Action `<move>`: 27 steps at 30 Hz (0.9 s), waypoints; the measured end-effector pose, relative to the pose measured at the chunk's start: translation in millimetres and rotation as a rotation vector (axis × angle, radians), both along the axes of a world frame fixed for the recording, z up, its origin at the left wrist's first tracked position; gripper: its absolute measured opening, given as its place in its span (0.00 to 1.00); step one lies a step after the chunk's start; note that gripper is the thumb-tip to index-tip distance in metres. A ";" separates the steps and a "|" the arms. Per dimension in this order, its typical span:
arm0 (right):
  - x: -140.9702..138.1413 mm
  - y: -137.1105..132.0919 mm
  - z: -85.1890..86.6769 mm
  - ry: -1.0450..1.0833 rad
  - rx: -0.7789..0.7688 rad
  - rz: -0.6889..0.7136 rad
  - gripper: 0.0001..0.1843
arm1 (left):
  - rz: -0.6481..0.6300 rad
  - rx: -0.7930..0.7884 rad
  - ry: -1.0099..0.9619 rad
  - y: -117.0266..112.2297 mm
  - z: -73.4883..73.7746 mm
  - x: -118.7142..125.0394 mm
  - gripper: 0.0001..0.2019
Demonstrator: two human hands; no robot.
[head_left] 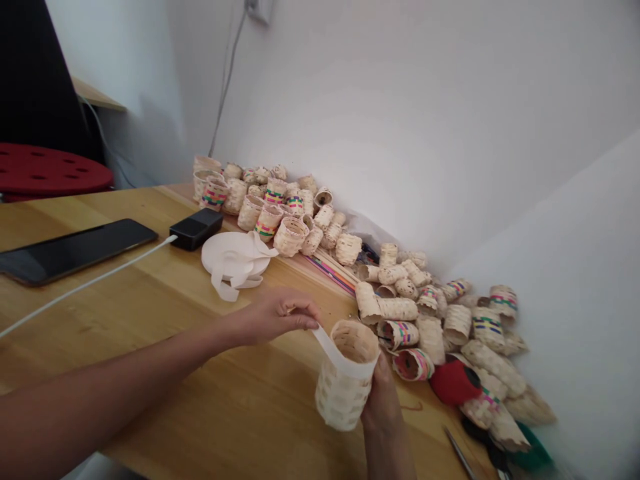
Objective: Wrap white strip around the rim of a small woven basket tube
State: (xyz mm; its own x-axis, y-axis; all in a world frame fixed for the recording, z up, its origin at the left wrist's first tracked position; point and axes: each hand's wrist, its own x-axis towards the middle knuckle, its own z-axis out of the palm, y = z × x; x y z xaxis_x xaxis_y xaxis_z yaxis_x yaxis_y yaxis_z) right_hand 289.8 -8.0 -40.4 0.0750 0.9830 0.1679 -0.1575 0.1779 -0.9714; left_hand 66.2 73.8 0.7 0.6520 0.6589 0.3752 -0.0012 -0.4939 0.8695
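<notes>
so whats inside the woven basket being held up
The woven basket shows only its tan inner wall; its floor is hidden behind the rim and the white strip around it.

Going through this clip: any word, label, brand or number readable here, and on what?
None can be read. The white strip on the held basket is blank; the coloured bands on the small baskets are patterns, not letters; the phone and black charger show no legible marks.

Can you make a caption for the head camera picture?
The left hand pinches a white strip around a small woven basket held in the right hand.
</notes>
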 end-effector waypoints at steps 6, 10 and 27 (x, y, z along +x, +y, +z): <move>-2.8 -6.3 4.5 0.005 -0.007 0.095 0.29 | -0.031 0.188 -0.031 1.9 -1.1 0.4 0.08; -8.1 -9.9 14.0 -0.086 -0.012 0.211 0.31 | -0.023 0.268 -0.027 3.7 -2.7 1.2 0.09; -19.9 -6.6 18.4 0.047 -0.200 0.573 0.36 | 0.061 0.635 0.047 2.6 -9.0 3.6 0.07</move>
State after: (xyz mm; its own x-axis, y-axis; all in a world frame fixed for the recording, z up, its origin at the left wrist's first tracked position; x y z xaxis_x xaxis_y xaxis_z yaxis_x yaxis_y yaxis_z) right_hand 270.0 -14.6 -22.0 -0.4724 0.8812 -0.0147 -0.2175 -0.1328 -0.9670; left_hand 69.8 76.3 -8.3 0.6460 0.3542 0.6762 0.0742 -0.9108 0.4062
